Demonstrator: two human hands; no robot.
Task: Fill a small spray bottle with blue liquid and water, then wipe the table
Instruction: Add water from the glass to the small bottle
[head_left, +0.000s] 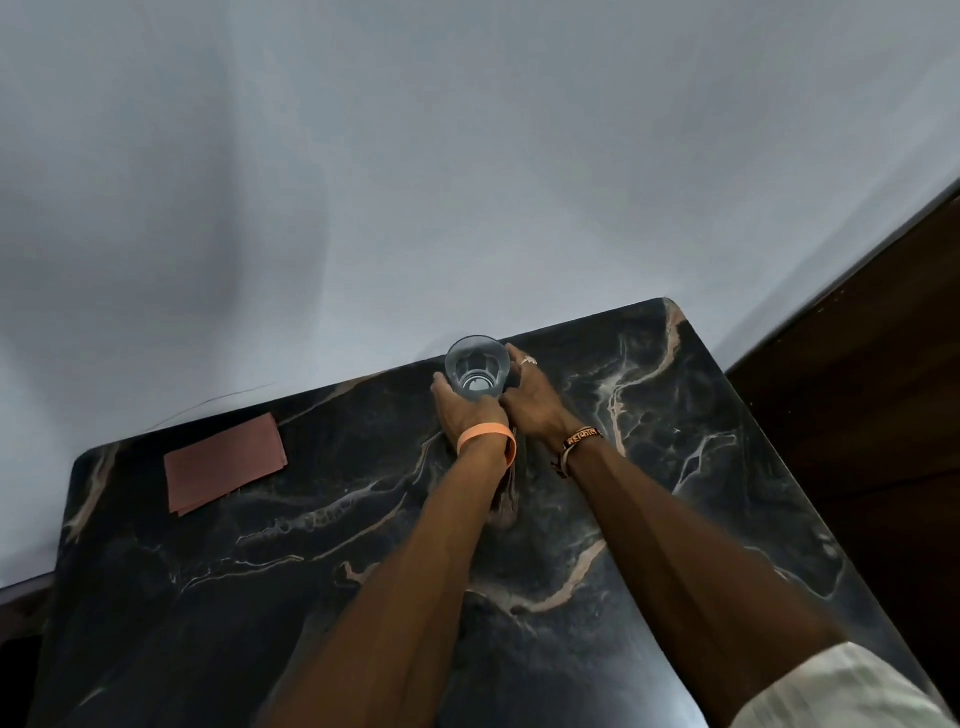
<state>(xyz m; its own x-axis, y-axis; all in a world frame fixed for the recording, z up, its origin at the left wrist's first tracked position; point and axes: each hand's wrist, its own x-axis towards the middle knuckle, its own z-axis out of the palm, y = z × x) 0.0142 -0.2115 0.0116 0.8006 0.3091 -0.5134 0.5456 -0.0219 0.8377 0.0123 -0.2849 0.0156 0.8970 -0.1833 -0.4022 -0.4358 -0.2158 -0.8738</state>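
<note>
We cup the glass (477, 370) with left hand (464, 408) and right hand (530, 397) — fingers gripping it — at the tabletop's (260, 571) upper-centre edge.

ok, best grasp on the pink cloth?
Pinch the near-right corner of the pink cloth, coming from above. It lies flat and folded on the table, its free edges showing there. Both hands cup the glass, so one must let go.
</note>
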